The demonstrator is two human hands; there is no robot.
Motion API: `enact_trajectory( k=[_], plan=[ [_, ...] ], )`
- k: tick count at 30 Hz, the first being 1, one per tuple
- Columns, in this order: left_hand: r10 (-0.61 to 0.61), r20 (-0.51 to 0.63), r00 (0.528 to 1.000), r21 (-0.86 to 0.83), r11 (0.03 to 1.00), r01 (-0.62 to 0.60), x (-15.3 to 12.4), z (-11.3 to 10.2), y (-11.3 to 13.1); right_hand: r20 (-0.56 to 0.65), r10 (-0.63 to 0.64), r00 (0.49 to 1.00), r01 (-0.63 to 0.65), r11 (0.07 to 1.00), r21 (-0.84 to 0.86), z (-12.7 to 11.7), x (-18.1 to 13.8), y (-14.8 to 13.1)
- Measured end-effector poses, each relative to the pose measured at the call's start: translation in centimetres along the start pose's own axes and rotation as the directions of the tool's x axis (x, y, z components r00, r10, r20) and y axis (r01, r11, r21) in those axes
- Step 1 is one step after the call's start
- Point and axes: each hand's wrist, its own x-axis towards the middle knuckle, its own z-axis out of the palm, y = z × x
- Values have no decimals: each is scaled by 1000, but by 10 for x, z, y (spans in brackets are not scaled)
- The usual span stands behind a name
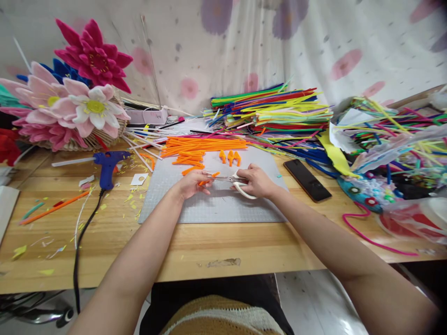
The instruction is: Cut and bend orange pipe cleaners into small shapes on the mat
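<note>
My left hand (pixel 193 184) is closed on a short orange pipe cleaner (pixel 204 182) above the grey cutting mat (pixel 213 211). My right hand (pixel 256 181) grips white-handled scissors (pixel 244 190), their blades pointing left to the orange piece. Whether the blades touch it I cannot tell. Just behind my hands, several small bent orange pieces (pixel 230 158) stand in a row on the mat. Long orange pipe cleaners (pixel 206 145) lie along the mat's back edge, with shorter cut ones (pixel 190 158) in front of them.
A blue glue gun (pixel 106 167) with a black cord rests left of the mat. A phone (pixel 307 180) lies to the right. Bundles of coloured pipe cleaners (pixel 272 111) are piled at the back. Fuzzy flowers (pixel 94 107) stand back left. A plastic-wrapped tub (pixel 415 218) sits far right.
</note>
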Motion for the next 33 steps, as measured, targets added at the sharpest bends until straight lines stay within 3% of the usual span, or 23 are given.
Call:
enact_trajectory(
  k=[6, 10, 12, 14, 15, 18, 21, 24, 29, 32, 33],
  plan=[
    [13, -19, 1000, -1, 1000, -13, 0, 1, -2, 22, 20, 1000, -20, 1000, -12, 0, 1, 0],
    [54, -99, 994, -66, 996, -60, 1, 5, -1, 45, 31, 998, -30, 999, -18, -6, -2, 0],
    [85, -158, 984, -115, 988, -104, 0, 6, -1, 37, 82, 996, -82, 997, -12, -12, -6, 4],
    [124, -214, 969, -141, 977, -156, 0, 6, 0, -2, 213, 977, -213, 977, -6, -18, -13, 12],
    [145, -240, 960, -142, 973, -183, 1, 5, -1, -28, 314, 949, -314, 949, -3, -21, -16, 17],
    [213, -316, 925, -100, 962, -256, 4, 5, -3, -126, 619, 775, -628, 777, -49, -30, -27, 36],
    [271, -357, 894, -17, 955, -297, 7, 6, -7, -89, 737, 670, -740, 655, -156, -34, -35, 51],
    [301, -363, 882, 64, 952, -298, 8, 7, -9, -40, 775, 631, -758, 605, -242, -31, -38, 60],
    [360, -369, 856, 218, 930, -297, 8, 12, -9, -109, 736, 668, -741, 643, -195, -28, -34, 65],
    [430, -356, 830, 314, 891, -327, 8, 15, -9, -208, 663, 720, -691, 713, -118, -34, -25, 53],
    [447, -349, 824, 338, 880, -334, 8, 16, -10, -255, 599, 759, -631, 773, -64, -36, -20, 45]
  ],
)
